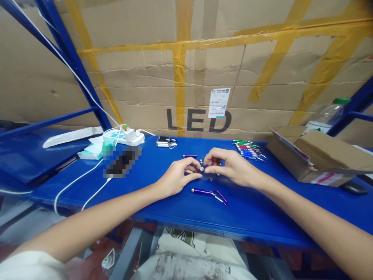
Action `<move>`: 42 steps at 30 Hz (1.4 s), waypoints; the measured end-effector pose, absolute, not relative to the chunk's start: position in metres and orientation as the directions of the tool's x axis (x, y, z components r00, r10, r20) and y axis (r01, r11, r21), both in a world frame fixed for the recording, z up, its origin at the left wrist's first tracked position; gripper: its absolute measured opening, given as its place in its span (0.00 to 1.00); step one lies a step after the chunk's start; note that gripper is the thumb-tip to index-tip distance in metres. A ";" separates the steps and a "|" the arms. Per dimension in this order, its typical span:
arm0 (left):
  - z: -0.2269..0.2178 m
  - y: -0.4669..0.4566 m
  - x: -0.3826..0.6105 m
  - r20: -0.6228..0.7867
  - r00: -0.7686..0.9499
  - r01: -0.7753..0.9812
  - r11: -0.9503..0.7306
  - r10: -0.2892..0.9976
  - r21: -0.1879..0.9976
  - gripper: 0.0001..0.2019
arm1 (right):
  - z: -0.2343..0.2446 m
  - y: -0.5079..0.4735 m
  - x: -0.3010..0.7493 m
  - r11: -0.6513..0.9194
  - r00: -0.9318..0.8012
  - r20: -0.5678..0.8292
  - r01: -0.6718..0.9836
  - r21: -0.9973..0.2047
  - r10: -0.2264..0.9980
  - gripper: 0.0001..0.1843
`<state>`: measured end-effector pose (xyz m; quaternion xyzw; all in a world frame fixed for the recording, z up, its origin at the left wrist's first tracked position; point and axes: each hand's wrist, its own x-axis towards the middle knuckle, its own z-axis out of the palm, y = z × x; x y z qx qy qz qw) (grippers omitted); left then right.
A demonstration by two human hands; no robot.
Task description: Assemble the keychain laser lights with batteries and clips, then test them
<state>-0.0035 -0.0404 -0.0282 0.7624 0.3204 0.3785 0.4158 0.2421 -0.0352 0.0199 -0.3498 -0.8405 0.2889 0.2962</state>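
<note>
My left hand (pixel 177 177) and my right hand (pixel 230 166) meet over the middle of the blue table (pixel 262 217). Between their fingertips is a small round silver piece (pixel 201 168), pinched from both sides. More tiny silver pieces (pixel 201 160) lie on the table just behind it. A purple tube part (pixel 190 156) lies behind my left hand. In front of my hands lies a purple pen-shaped keychain light with a clip (pixel 208 193).
A row of coloured keychain lights (pixel 249 150) lies back right, a dark bundle of them (pixel 166 142) back centre. An open cardboard box (pixel 314 159) stands at right. A power strip with a charger (pixel 125 137), white cables and a blurred phone (pixel 122 162) sit at left.
</note>
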 end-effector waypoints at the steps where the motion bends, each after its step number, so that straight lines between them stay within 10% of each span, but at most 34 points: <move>1: -0.027 -0.040 -0.004 0.330 0.501 0.190 -0.474 0.800 0.860 0.10 | 0.022 -0.033 0.247 0.606 -0.608 0.268 0.457 -0.651 0.747 0.13; 10: -0.020 -0.044 -0.004 0.400 0.498 0.253 -0.570 0.770 0.782 0.06 | 0.020 -0.026 0.261 0.746 -0.801 0.062 0.522 -0.413 0.595 0.10; 28: -0.021 -0.043 -0.003 0.409 0.524 0.290 -0.608 0.747 0.739 0.08 | 0.021 -0.036 0.246 0.763 -0.682 0.380 0.432 -0.481 0.625 0.12; 42: -0.023 -0.041 -0.004 0.397 0.515 0.304 -0.595 0.760 0.744 0.09 | 0.027 -0.029 0.259 0.730 -0.695 0.293 0.488 -0.478 0.657 0.11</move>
